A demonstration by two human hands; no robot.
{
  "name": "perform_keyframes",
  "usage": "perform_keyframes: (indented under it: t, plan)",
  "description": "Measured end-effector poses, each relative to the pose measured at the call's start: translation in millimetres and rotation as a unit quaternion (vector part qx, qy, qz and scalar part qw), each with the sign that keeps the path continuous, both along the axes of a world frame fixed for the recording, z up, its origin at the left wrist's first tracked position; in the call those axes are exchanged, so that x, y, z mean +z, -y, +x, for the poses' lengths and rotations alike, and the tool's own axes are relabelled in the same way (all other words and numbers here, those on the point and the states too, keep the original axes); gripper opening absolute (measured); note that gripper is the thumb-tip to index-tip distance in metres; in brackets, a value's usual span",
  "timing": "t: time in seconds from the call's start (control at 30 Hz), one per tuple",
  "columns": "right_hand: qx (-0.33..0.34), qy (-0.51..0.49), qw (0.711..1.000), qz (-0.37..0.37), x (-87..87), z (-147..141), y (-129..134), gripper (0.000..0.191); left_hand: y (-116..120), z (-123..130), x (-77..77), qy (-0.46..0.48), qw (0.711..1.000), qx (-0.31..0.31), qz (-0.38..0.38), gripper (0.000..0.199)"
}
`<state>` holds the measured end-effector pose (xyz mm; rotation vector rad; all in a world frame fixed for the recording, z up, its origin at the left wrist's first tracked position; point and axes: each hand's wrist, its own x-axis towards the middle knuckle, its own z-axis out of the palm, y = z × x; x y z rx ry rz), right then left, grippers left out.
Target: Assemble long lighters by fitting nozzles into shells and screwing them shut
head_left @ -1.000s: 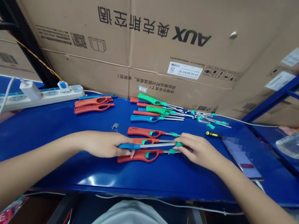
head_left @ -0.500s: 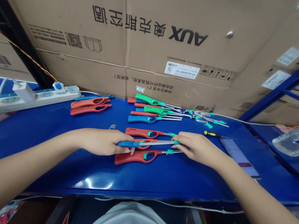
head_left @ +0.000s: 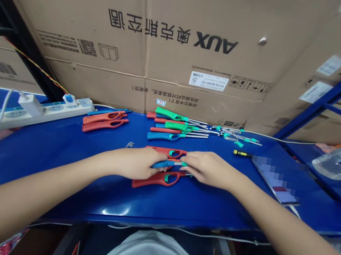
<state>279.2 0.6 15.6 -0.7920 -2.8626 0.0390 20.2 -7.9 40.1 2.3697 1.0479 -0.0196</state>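
Note:
A blue gas lighter (head_left: pixel 166 164) with a long nozzle is held just above the table, its body gripped in my closed left hand (head_left: pixel 134 163). My right hand (head_left: pixel 212 169) pinches a small green trigger piece (head_left: pixel 184 164) at the nozzle, close to the blue body; its fingers cover the rest of the nozzle. Under and around my hands lie red lighters: one behind (head_left: pixel 166 151) and one in front (head_left: pixel 156 179), both with green triggers. A third, orange-red one between them is mostly hidden by my left hand and the blue lighter.
Green, red and blue lighters (head_left: pixel 174 125) lie at the back beside loose metal nozzles (head_left: pixel 238 135). Orange-red handle shells (head_left: pixel 105 121) rest by a white power strip (head_left: pixel 51 111). A yellow screwdriver (head_left: pixel 241 153) and a phone (head_left: pixel 275 181) are right. Cardboard (head_left: pixel 170 53) stands behind the blue table (head_left: pixel 85 196).
My right hand has moved left along the nozzle, bringing the green trigger piece up near the blue body. My left hand has shifted slightly right with the lighter.

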Motion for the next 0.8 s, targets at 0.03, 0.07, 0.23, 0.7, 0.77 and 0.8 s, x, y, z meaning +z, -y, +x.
perform_keyframes:
  t: [0.03,0.07,0.23,0.7,0.77,0.8]
  plan:
    - [-0.03,-0.001,1.0,-0.006,-1.0,3.3,-5.8,0.028,-4.3,-1.2,-0.3,-0.004,1.0,0.015,0.02,0.034]
    - [-0.057,-0.006,0.998,-0.011,-2.5,7.8,-12.8,0.027,-9.6,-2.8,-0.5,-0.004,0.999,0.023,0.034,0.037]
    - [-0.09,-0.092,0.991,-0.047,-9.0,23.1,-57.1,0.031,-42.0,-5.9,-4.9,0.022,0.995,0.006,0.092,0.044]
    - [-0.178,-0.02,0.983,0.033,-22.6,-18.9,-111.4,0.014,-86.2,8.0,-41.5,0.091,0.965,-0.007,0.246,0.04]
    - [-0.177,-0.02,0.983,0.039,-18.2,-18.4,-104.3,0.016,-87.4,2.9,-38.3,0.09,0.952,0.006,0.294,0.04]
    - [-0.177,-0.024,0.983,0.036,-15.2,-18.2,-100.2,0.017,-87.5,1.4,-35.9,0.075,0.947,0.012,0.312,0.041]
